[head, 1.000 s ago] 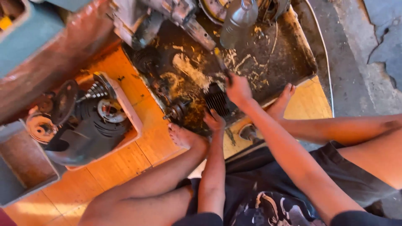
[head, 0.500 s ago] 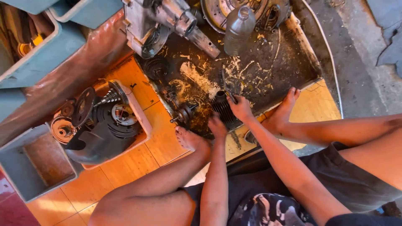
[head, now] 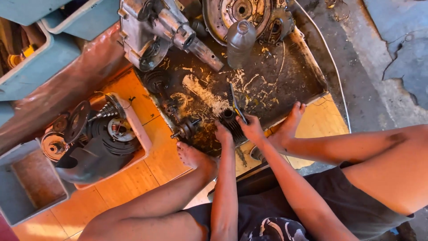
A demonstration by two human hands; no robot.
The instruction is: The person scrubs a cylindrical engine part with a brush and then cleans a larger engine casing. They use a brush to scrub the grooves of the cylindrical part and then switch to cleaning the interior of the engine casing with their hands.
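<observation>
At the near edge of the greasy metal tray, the left hand presses its fingers against one dark finned cylinder, ribbed and blackened, which stands on the tray between the two hands. The right hand is clenched round the handle of one brush, whose long narrow head slants up and away over the cylinder's top. Two bare feet rest on the tray's front lip, one on each side of the hands.

Pale sawdust-like scrapings are smeared across the tray's oily black floor. Just left of the cylinder lies one small crank-like shaft, dark and greasy. Farther up stand one clear plastic bottle, one grey cast-metal engine casing with a protruding tube, and one round clutch-side cover.

To the left, on orange wood-patterned flooring, one shallow pale tub holds black plastic covers, discs and toothed gears. Three blue-grey bins border that side.
</observation>
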